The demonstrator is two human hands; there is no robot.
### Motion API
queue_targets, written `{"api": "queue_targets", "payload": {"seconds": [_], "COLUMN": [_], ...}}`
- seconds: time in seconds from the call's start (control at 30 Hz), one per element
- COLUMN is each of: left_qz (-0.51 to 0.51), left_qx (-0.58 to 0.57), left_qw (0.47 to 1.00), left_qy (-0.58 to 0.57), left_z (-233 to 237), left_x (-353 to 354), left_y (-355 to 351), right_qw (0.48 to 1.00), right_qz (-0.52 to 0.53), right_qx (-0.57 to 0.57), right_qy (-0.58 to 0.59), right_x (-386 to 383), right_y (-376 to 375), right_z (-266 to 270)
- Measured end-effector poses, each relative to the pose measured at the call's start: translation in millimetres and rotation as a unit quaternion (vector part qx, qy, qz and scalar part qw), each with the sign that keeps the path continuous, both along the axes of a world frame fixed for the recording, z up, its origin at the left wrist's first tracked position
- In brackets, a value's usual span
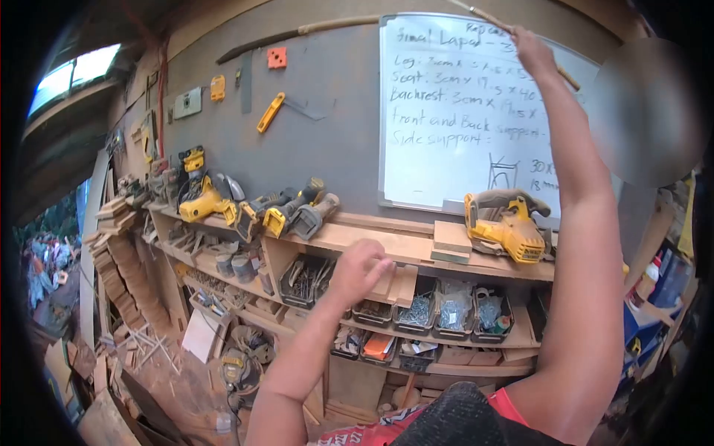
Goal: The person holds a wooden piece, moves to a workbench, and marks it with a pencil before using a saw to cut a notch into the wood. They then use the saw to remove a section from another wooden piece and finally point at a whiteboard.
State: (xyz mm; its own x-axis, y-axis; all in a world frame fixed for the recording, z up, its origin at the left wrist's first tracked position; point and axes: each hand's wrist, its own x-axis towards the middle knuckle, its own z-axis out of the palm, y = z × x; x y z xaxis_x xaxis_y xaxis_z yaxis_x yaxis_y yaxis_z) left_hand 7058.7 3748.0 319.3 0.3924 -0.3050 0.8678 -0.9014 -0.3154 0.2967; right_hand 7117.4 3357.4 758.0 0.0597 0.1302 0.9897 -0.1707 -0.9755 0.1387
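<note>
My left hand (362, 272) is closed at the front edge of the workbench shelf, its thumb toward the right. Short wooden boards (402, 287) stick out from under it, in front of the bins; the fingers' grip on them is partly hidden. High on the right, my right hand (534, 53) is closed around a thin wooden stick (491, 20), which slants down past the wrist. Behind it hangs a whiteboard (439, 167) with handwritten measurements and a small sketch.
On the shelf are a yellow circular saw (513, 230), stacked wood blocks (451, 238) and several cordless power tools (204, 202). Bins of screws (416, 312) sit below. Cut wood (123, 260) is piled at the left. A yellow-handled folding saw (271, 113) hangs on the wall.
</note>
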Motion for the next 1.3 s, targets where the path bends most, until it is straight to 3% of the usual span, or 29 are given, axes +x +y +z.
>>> {"api": "queue_targets", "payload": {"seconds": [0.03, 0.17, 0.2, 0.27, 0.33, 0.37, 0.47, 0.5, 0.63, 0.7, 0.77, 0.9, 1.3], "left_qz": [0.038, 0.157, 0.136, 0.134, 0.222, 0.225, 0.231, 0.237, 0.268, 0.265, 0.274, 0.286, 0.253], "left_qx": [-0.01, -0.036, -0.053, -0.079, -0.01, 0.002, 0.018, 0.018, 0.036, 0.032, 0.02, 0.025, 0.005], "left_qw": [0.999, 0.984, 0.986, 0.983, 0.975, 0.974, 0.973, 0.971, 0.96, 0.962, 0.958, 0.955, 0.965], "left_qy": [-0.034, -0.074, -0.084, -0.099, 0.03, 0.015, 0.013, 0.038, 0.071, 0.065, 0.078, 0.067, 0.067], "left_z": [0.8, 12.1, 12.9, 6.1, -9.4, -7.1, -3.7, -2.3, 0.7, 2.1, -4.6, -7.1, -12.0], "left_x": [22.4, 80.0, 96.9, 124.0, 140.3, 138.5, 135.3, 136.4, 134.9, 137.2, 135.2, 135.9, 137.1], "left_y": [-3.8, -21.5, -31.4, -42.0, -56.6, -60.3, -62.7, -61.7, -62.7, -62.3, -60.2, -56.9, -56.1], "right_qw": [1.0, 0.997, 0.997, 0.998, 0.998, 0.999, 0.996, 0.997, 0.998, 0.972, 0.934, 0.949, 0.929], "right_qz": [-0.027, 0.073, 0.044, 0.007, 0.036, 0.041, 0.06, 0.054, 0.049, 0.217, 0.321, 0.274, 0.297], "right_qx": [-0.006, 0.031, 0.006, -0.033, -0.038, -0.034, -0.041, -0.043, -0.045, -0.032, -0.08, -0.075, -0.085], "right_qy": [-0.012, 0.025, -0.06, -0.05, -0.029, -0.005, 0.049, -0.031, -0.001, 0.085, 0.133, 0.138, 0.203], "right_x": [24.2, 93.9, 109.2, 116.9, 141.0, 148.5, 153.2, 163.6, 173.7, 207.5, 239.2, 231.7, 266.0], "right_y": [-14.2, -53.5, -54.9, -50.1, -57.0, -64.7, -56.6, -56.8, -51.2, -59.6, -66.8, -20.7, 57.2], "right_z": [14.4, 90.6, 99.7, 127.0, 159.1, 173.8, 185.8, 182.8, 186.4, 204.0, 227.2, 195.5, 96.6]}}
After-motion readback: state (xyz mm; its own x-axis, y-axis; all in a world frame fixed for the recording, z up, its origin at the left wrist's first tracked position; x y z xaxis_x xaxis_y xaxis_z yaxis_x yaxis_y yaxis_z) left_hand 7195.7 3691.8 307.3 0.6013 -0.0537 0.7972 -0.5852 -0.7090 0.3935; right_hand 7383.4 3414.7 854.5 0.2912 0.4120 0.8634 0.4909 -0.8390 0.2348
